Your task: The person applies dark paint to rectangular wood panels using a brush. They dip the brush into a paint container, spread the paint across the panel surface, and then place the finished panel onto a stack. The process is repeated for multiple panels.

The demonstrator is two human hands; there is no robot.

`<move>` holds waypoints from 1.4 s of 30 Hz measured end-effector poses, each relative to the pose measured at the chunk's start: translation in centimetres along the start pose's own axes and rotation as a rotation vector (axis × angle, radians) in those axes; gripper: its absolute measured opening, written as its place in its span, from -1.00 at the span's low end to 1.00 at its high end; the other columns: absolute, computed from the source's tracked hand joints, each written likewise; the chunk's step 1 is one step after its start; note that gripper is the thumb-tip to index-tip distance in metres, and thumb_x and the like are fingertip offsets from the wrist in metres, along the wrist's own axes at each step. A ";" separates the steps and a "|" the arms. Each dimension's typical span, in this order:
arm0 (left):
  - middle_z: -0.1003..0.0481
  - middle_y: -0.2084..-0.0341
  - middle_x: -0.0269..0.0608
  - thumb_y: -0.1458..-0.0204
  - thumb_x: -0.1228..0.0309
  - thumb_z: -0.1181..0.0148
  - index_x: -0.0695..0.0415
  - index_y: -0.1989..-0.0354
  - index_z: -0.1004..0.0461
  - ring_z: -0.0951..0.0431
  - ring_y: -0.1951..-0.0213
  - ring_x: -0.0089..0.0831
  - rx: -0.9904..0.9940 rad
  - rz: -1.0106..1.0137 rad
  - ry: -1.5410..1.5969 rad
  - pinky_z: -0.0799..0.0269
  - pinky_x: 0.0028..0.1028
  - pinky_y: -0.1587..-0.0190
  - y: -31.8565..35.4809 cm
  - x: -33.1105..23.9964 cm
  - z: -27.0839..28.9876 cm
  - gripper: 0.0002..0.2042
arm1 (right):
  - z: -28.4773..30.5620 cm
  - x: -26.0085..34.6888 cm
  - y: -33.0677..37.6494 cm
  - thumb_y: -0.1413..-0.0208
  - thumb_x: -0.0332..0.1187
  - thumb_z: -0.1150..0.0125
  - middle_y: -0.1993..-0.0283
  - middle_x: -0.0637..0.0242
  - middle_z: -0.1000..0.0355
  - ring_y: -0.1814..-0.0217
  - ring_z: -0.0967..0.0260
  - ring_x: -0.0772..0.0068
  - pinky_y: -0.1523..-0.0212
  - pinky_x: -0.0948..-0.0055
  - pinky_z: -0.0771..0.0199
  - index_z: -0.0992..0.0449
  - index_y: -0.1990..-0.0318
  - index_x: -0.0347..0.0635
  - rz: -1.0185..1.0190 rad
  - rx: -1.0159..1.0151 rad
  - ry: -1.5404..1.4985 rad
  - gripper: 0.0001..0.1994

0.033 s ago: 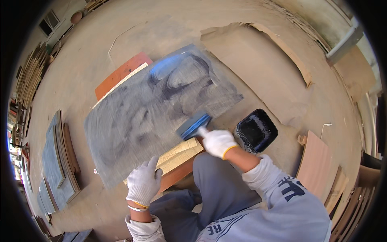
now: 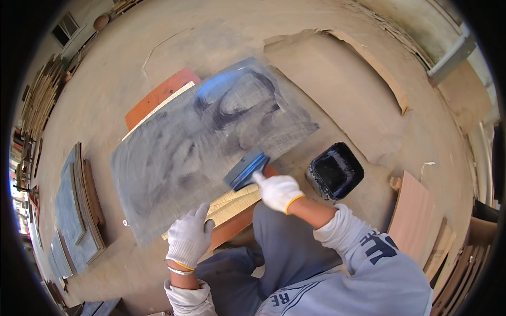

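In front of me lies a large sheet (image 2: 158,152), coated in uneven grey with dark swirls and a bluish patch at its far end. My right hand (image 2: 280,192), in a white glove, is closed round the handle of a wide blue brush (image 2: 247,168). The brush's broad edge rests on the sheet near its right front side. At the near edge of the sheet, my gloved left hand (image 2: 188,234) lies with fingers extended and thumb apart. Pale wood-grained strips (image 2: 232,203) and a reddish-brown board (image 2: 232,229) show from beneath the sheet.
Right of the sheet stands a black bucket (image 2: 314,176) with dark liquid inside. A big piece of brown paper (image 2: 337,79) lies beyond it, one edge curled up. Grey boards (image 2: 74,200) are stacked at left; a pinkish board (image 2: 411,210) and wood pieces lie at right.
My right hand and the brush have shifted a little left and toward me across the sheet. My left hand has stayed nearly in place.
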State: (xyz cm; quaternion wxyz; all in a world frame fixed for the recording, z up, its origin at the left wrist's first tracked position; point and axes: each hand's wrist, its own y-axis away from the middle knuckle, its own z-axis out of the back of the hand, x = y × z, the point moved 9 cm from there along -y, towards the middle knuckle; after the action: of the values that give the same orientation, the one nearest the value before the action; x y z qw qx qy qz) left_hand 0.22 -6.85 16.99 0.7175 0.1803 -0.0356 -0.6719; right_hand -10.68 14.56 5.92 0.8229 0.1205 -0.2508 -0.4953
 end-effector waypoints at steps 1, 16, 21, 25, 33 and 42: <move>-0.67 0.09 -0.02 -0.23 0.22 -0.25 -0.02 -0.30 -0.49 -0.70 0.12 0.08 -0.026 -0.017 -0.015 -0.62 0.00 0.09 0.2 0.1 0.1 -0.55 | -0.4 1.9 0.5 -0.28 -0.38 0.03 0.13 -0.17 -0.68 0.08 -0.69 -0.18 0.04 -0.10 -0.64 -0.32 -0.49 -0.24 0.035 0.048 -0.044 -0.41; -0.66 0.02 -0.06 -0.26 0.20 -0.26 -0.01 -0.30 -0.48 -0.69 0.07 0.08 0.029 0.030 -0.013 -0.62 0.00 0.05 -1.0 0.6 0.8 -0.55 | -0.8 2.5 2.2 -0.34 -0.31 0.09 0.11 -0.13 -0.68 0.05 -0.68 -0.17 -0.01 -0.14 -0.61 -0.39 -0.43 -0.12 0.002 0.102 -0.036 -0.49; -0.65 -0.01 -0.05 -0.27 0.19 -0.25 -0.01 -0.31 -0.48 -0.69 0.06 0.09 0.018 -0.008 -0.017 -0.62 0.00 0.04 -1.6 -0.3 0.8 -0.55 | 1.6 -2.5 1.2 -0.34 -0.29 0.08 0.17 -0.07 -0.69 0.11 -0.68 -0.18 0.13 -0.15 -0.61 -0.36 -0.39 -0.33 -0.130 -0.060 -0.068 -0.48; -0.65 -0.01 -0.06 -0.27 0.20 -0.26 0.00 -0.31 -0.48 -0.69 0.05 0.08 0.041 -0.005 -0.025 -0.62 -0.01 0.04 -2.3 -0.3 0.7 -0.55 | -0.7 4.9 1.1 -0.27 -0.35 0.03 0.19 -0.09 -0.69 0.12 -0.69 -0.23 0.12 -0.19 -0.60 -0.42 -0.25 -0.23 0.069 0.054 -0.086 -0.58; -0.66 0.07 -0.07 -0.24 0.24 -0.29 0.00 -0.29 -0.49 -0.69 0.06 0.01 -0.007 0.014 -0.031 -0.63 -0.04 0.06 -1.3 0.3 1.4 -0.55 | 6.4 -9.4 -2.2 -0.35 -0.22 0.08 -0.03 -0.13 -0.65 -0.09 -0.61 -0.26 -0.11 -0.16 -0.55 -0.48 -0.27 -0.10 -0.257 -0.068 0.008 -0.58; -0.66 0.11 -0.05 -0.23 0.25 -0.29 0.06 -0.26 -0.49 -0.70 0.09 0.00 -0.005 -0.011 0.018 -0.64 -0.09 0.09 -1.6 1.2 0.9 -0.56 | 4.3 4.2 -9.1 -0.44 -0.27 0.18 -0.11 -0.04 -0.66 -0.13 -0.64 -0.16 -0.16 -0.12 -0.56 -0.49 -0.39 -0.08 0.065 0.057 0.084 -0.52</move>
State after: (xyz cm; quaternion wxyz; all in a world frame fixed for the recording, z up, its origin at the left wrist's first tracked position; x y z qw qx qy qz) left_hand -1.43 -8.31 17.11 0.7144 0.1847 -0.0263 -0.6744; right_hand -18.23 6.71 6.70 0.8447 0.1565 -0.2337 -0.4554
